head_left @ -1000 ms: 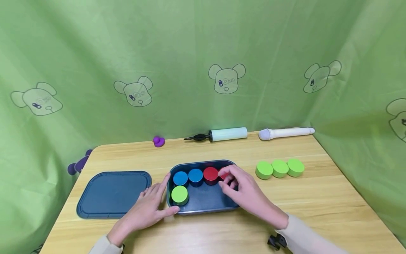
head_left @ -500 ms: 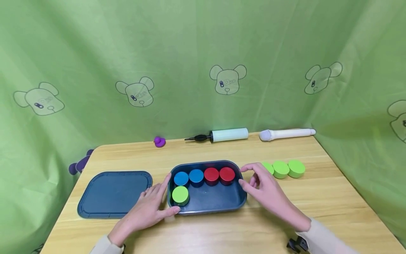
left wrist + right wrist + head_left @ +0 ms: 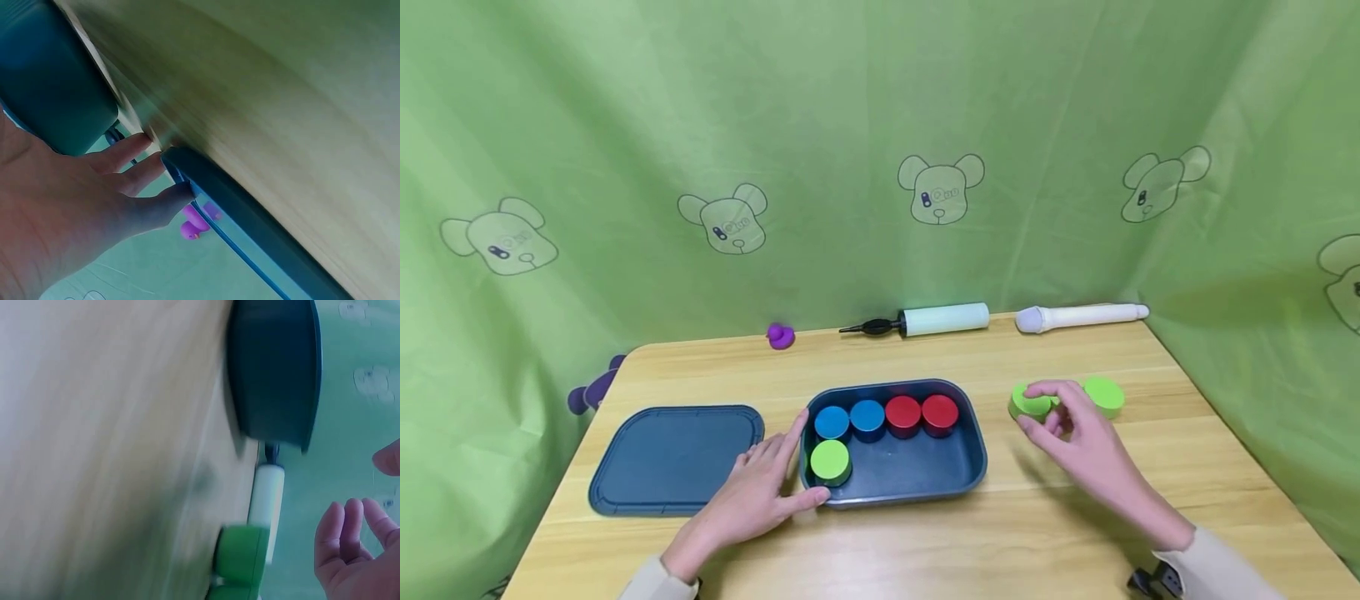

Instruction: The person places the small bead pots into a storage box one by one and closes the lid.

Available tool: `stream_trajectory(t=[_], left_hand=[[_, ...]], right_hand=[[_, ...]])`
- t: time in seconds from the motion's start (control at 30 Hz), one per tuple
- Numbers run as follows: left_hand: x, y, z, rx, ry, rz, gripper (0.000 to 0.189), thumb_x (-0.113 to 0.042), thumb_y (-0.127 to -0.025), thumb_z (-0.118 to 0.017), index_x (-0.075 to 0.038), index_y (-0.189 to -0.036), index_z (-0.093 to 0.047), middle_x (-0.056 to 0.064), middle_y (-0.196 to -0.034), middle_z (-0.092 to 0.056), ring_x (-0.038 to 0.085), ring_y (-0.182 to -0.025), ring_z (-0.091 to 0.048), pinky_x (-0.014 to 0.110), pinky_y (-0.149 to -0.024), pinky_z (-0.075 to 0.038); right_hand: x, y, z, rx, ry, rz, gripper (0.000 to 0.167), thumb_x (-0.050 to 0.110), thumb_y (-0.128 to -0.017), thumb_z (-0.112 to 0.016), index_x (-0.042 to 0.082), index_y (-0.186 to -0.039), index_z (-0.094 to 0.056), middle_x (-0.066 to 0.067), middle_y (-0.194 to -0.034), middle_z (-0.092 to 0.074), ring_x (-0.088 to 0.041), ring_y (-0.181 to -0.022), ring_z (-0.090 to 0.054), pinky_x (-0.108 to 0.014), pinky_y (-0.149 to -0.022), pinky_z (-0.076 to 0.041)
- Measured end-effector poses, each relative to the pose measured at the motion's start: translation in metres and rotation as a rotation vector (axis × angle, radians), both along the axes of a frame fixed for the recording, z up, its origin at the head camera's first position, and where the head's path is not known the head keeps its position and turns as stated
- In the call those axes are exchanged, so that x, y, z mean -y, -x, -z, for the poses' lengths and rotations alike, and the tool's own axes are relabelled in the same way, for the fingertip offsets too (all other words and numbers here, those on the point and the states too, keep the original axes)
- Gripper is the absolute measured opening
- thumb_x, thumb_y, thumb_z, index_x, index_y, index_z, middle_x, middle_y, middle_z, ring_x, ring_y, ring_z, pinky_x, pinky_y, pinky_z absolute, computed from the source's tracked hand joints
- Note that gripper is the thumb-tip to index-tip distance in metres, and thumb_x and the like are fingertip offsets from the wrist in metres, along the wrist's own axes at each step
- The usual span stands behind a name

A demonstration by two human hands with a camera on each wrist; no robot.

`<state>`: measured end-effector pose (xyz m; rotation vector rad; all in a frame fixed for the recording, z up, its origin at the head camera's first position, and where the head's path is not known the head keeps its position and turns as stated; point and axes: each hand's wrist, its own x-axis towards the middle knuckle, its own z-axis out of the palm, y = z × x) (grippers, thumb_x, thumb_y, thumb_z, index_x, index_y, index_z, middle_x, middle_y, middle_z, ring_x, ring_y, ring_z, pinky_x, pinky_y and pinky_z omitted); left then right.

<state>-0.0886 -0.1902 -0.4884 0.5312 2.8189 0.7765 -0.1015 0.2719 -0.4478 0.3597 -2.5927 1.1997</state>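
Observation:
A dark blue box (image 3: 977, 475) holds two blue discs (image 3: 868, 417) and two red discs (image 3: 903, 414) in a back row, with one green disc (image 3: 831, 461) at its front left. My left hand (image 3: 760, 492) rests against the box's left end, index finger along the rim and thumb at the near corner. On the table to the right, my right hand (image 3: 1093, 454) hovers over a row of green discs (image 3: 242, 553). Its thumb and fingers are apart, and nothing shows between them in the right wrist view. The hand partly covers the row, including most of the middle disc.
Left of the box lies a flat dark blue lid (image 3: 677, 458). Along the table's back edge are a purple duck (image 3: 781, 336), a hand pump (image 3: 943, 319) and a white microphone-shaped stick (image 3: 1082, 317). Green curtain (image 3: 835, 125) hangs behind.
My right hand has left the right-hand red disc inside the box and moved rightward to the green discs. The left hand stays at the box's left end.

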Motion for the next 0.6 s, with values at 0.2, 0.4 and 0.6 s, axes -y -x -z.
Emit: stream_trajectory(t=[0.2,0.4,0.6], left_hand=[[0.0,0.0,-0.001,-0.014,-0.001,0.008,0.107,-0.072,-0.1,-0.065,-0.033,-0.178,-0.003,0.023,-0.169,-0.041,0.056,-0.152,-0.035,0.083,-0.117,-0.02],[0.0,0.001,0.001,-0.027,0.0,0.011,0.107,-0.071,-0.1,-0.067,-0.032,-0.178,-0.004,0.023,-0.168,-0.043,0.056,-0.152,-0.037,0.084,-0.116,-0.021],[0.001,0.001,0.003,-0.02,0.009,0.009,0.11,-0.076,-0.099,-0.064,-0.033,-0.178,-0.001,0.022,-0.168,-0.042,0.055,-0.153,-0.035,0.082,-0.118,-0.02]], right_hand=[[-0.032,0.007,-0.003,0.013,-0.032,0.068,0.04,0.016,-0.103,-0.079,0.003,-0.138,-0.064,-0.008,-0.1,-0.057,-0.015,-0.078,-0.056,-0.02,-0.069,-0.049],[-0.062,0.011,0.003,0.061,-0.067,0.121,0.045,0.024,-0.106,-0.076,0.002,-0.143,-0.06,-0.01,-0.104,-0.055,-0.016,-0.08,-0.053,-0.024,-0.064,-0.047],[-0.087,0.015,0.013,0.08,-0.109,0.142,0.052,0.017,-0.103,-0.078,0.004,-0.149,-0.057,-0.011,-0.107,-0.056,-0.014,-0.077,-0.054,-0.027,-0.057,-0.048]])
